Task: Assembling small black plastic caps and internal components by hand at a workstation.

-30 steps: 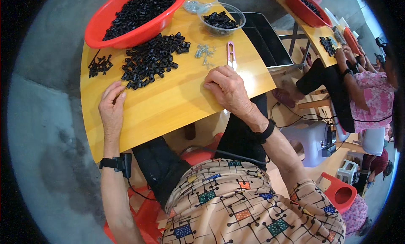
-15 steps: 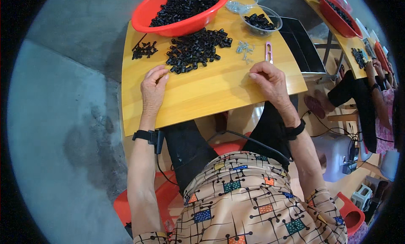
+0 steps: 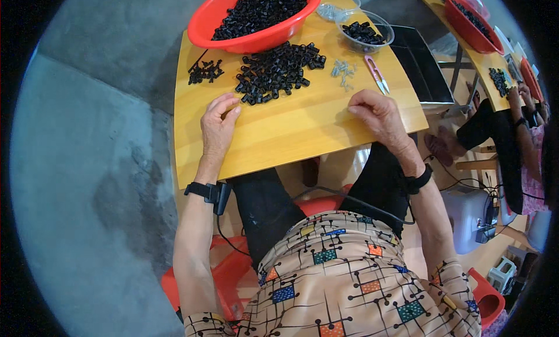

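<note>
My left hand (image 3: 219,127) rests on the yellow table near its left side, fingers loosely bent and thumb apart, nothing visible in it. Just beyond its fingertips lies a pile of small black plastic parts (image 3: 273,75). My right hand (image 3: 378,117) is over the table's front right, fingers curled and thumb pressed against them; what they may hold is hidden. Pink-handled thread snips (image 3: 376,73) lie beyond that hand, blades pointing toward me. Left of the snips are scattered small silvery pieces (image 3: 343,70). A smaller heap of thin black pieces (image 3: 205,72) sits beyond my left hand.
A red basin (image 3: 250,44) full of black parts stands at the table's far edge. Beside it are a clear bowl (image 3: 365,40) with black parts and another clear container (image 3: 332,12). A black open box (image 3: 422,63) adjoins the table. Another person works at a table (image 3: 460,48) on the right.
The view has shifted slightly. The snips now lie at a different slant, with their blades showing clear of my right hand. Both hands stay in nearly the same places.
</note>
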A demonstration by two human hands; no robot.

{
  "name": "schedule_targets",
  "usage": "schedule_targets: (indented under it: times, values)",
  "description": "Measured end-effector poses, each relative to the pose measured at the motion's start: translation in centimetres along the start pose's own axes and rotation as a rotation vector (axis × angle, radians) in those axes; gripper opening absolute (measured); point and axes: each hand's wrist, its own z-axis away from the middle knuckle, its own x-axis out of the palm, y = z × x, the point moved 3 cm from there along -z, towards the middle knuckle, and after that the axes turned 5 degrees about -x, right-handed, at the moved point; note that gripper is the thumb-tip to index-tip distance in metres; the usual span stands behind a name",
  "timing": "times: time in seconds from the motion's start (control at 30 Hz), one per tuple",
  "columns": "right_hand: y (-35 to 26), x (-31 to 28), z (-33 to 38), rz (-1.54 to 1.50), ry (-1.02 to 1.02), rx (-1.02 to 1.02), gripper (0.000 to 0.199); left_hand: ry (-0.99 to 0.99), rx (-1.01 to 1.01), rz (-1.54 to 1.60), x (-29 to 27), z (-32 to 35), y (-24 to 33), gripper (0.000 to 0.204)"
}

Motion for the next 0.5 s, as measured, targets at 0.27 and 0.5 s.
schedule_targets:
  times: [0.27, 0.5]
  values:
    - [0.4, 1.4, -0.5, 0.02, -0.055, 0.048, 0.007, -0.043, 0.044, 0.007, 1.1, -0.8, 5.3, 0.019]
    - [0.1, 1.5, -0.4, 0.015, -0.024, -0.003, 0.007, -0.085, 0.09, -0.079, 3.8, -1.8, 6.8, 0.018]
